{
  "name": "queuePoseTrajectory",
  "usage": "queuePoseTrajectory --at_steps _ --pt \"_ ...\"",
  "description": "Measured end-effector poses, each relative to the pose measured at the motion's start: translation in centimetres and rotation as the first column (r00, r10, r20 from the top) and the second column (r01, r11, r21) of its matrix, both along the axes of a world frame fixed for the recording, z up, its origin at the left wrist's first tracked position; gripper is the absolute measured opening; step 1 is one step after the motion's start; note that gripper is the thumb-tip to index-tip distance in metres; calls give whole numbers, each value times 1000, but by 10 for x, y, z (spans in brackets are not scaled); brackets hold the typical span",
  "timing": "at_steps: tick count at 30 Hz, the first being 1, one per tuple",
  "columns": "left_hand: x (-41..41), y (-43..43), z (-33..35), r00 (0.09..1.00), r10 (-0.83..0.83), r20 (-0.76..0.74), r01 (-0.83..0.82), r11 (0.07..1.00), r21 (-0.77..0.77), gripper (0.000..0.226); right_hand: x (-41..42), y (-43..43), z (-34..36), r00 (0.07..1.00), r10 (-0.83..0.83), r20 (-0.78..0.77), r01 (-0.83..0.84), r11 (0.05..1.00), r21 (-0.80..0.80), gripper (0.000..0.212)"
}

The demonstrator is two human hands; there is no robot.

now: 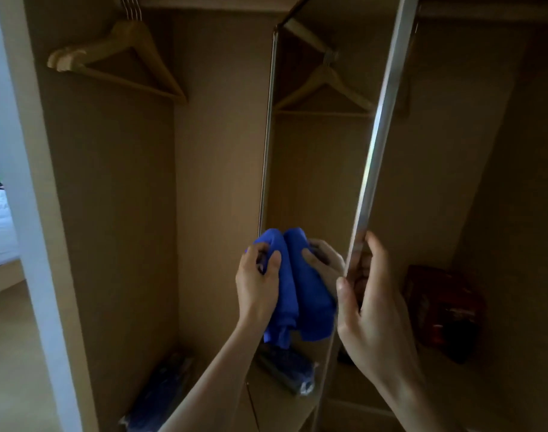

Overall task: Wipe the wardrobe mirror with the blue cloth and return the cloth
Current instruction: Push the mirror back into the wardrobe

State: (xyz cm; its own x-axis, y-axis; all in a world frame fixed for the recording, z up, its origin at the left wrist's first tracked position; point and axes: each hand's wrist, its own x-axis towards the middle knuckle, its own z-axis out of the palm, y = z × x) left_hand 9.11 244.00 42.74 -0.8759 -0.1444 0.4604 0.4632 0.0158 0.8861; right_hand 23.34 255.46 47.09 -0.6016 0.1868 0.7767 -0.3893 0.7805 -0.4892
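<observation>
The left hand (257, 282) grips a bunched bright blue cloth (282, 294), fingers curled into it, and holds it against the lower glass of the tall narrow wardrobe mirror (313, 166), which reflects both cloth and fingers. The right hand (371, 307) clasps the mirror's pale outer edge, thumb on the near side and fingers wrapped behind. Wooden coat hangers (120, 57) hang above on the left. A dark red box (444, 310) sits on a shelf to the right.
</observation>
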Motion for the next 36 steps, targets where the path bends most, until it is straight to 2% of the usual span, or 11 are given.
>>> queuePoseTrajectory --at_steps 4,7,9,11,13,16,19,23,29,32,36 --pt "8 10 30 972 60 -226 -61 998 1 20 -4 15 -4 998 24 -66 -26 999 -23 62" --pt "7 15 55 934 52 -353 -37 998 50 16 -63 23 22 956 293 -18 -293 949 -119 51" --pt "-1 16 59 916 56 -398 -38 998 52 16 -115 43 31 944 330 29 -318 927 -197 26" --pt "-10 17 52 935 58 -349 -42 998 52 14 -155 49 24 900 436 8 -416 864 -284 23" --pt "-17 14 35 981 60 -184 -53 998 43 13 -173 45 4 823 535 192 -432 808 -400 18" --pt "-19 7 13 998 34 47 -34 999 0 12 -173 46 -6 816 432 384 -355 899 -255 17" --pt "-9 3 10 997 10 81 -11 1000 12 10 -129 49 -10 890 323 322 -332 943 -30 18" --pt "13 17 23 988 50 -145 -43 998 49 16 -27 44 -21 996 33 -81 -34 999 -15 64" --pt "4 39 62 888 120 -443 -99 993 71 17 -14 50 -11 996 79 -34 -81 993 -86 66" --pt "-19 28 50 954 124 -275 -106 991 82 11 -73 54 2 995 56 81 -59 998 28 48" --pt "-33 15 14 992 122 -23 -121 992 30 9 -175 54 -4 851 393 349 -430 902 33 17"
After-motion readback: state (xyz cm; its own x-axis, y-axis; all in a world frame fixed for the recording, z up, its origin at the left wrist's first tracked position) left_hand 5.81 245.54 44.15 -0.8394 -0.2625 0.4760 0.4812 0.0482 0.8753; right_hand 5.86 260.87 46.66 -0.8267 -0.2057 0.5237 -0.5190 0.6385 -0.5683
